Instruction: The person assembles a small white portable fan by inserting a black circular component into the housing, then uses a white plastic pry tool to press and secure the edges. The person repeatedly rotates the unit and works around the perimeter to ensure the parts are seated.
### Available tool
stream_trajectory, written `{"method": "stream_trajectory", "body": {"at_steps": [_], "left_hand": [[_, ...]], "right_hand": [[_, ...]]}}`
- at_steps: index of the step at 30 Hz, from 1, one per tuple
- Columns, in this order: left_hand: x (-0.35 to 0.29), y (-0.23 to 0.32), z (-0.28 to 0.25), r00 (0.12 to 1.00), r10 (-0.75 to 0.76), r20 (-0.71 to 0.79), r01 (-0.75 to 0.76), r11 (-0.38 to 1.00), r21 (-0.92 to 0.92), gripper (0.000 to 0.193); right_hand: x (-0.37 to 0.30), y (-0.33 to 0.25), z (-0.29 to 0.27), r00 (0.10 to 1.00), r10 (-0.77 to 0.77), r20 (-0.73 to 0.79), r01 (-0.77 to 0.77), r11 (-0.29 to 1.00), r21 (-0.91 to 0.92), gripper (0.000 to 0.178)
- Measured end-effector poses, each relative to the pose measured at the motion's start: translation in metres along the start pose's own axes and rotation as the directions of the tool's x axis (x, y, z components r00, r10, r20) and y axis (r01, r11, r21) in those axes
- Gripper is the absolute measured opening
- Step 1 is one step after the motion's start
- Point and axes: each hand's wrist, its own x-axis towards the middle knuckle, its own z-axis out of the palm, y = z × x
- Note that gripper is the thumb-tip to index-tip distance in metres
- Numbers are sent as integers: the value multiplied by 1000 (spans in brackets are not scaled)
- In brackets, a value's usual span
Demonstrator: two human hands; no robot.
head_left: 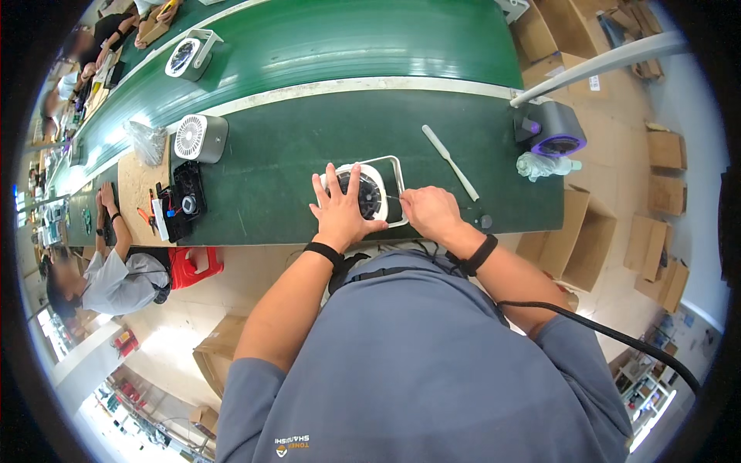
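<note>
A small white fan (374, 196) with a dark round middle lies on the green bench in front of me. Its white U-shaped bracket (400, 174) stands out to the right. My left hand (343, 214) rests on the fan's left side, fingers spread flat, covering part of it. From the right, my right hand (434, 211) reaches over the bracket's edge with its fingers pinched. A thin metal tool (392, 197) sticks out of them toward the fan's middle; its exact kind is too small to make out.
A white stick-like tool (451, 163) lies beyond my right hand. Grey fans stand at left (201, 138) and right (550, 130), near a clear bottle (547, 166). Left of me are a black tray (187, 197) and a seated person (123, 270). A green conveyor (370, 46) runs behind.
</note>
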Motion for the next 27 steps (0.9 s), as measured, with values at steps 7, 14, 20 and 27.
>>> {"method": "stream_trajectory", "body": {"at_steps": [7, 14, 20, 27], "left_hand": [[-12, -7, 1, 1000, 14, -26, -17, 996, -89, 146], [-4, -9, 2, 1000, 29, -10, -29, 999, -15, 140], [-4, -8, 3, 999, 46, -4, -46, 999, -20, 142], [-6, -8, 4, 1000, 31, 4, -31, 999, -29, 139]], "right_hand": [[2, 11, 14, 988, -108, 111, 111, 994, -23, 29], [4, -8, -11, 966, 11, 257, -15, 1000, 13, 54], [0, 3, -2, 989, 9, 151, -13, 1000, 27, 42], [-3, -4, -12, 988, 53, 145, -58, 998, 30, 39]]}}
